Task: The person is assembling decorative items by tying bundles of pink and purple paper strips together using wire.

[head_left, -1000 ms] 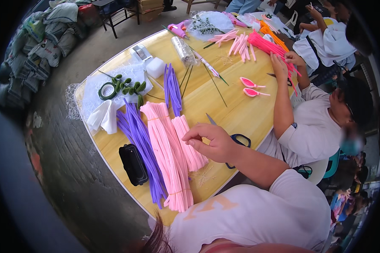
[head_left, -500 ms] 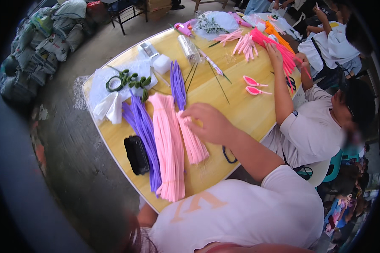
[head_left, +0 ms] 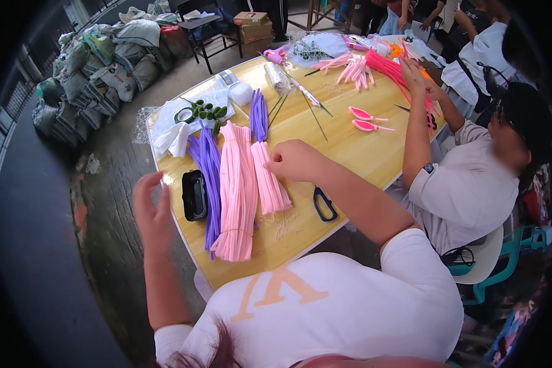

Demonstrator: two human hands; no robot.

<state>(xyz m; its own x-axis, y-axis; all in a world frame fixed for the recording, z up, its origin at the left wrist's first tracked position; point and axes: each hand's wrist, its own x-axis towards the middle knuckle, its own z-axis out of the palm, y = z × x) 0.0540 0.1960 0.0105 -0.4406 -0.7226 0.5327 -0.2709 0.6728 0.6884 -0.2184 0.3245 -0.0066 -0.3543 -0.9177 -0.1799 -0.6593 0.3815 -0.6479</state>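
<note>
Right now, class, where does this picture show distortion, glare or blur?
Head view: the wood-grain table has fisheye-bowed edges, and the frame's corners go black; head view: pale glare whitens its edge near the left hand, which looks slightly blurred.

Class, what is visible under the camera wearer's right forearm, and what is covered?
Dark blue, loop-handled scissors lie on the yellow, wood-grained table, partly hidden by the bare right forearm. Only part of the handle shows; the blades are covered and cannot be seen.

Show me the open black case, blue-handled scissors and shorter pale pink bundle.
Open black case (head_left: 194, 196), head view: inside.
Blue-handled scissors (head_left: 329, 203), head view: handle rim.
Shorter pale pink pipe-cleaner bundle (head_left: 270, 180), head view: midlength.
</note>
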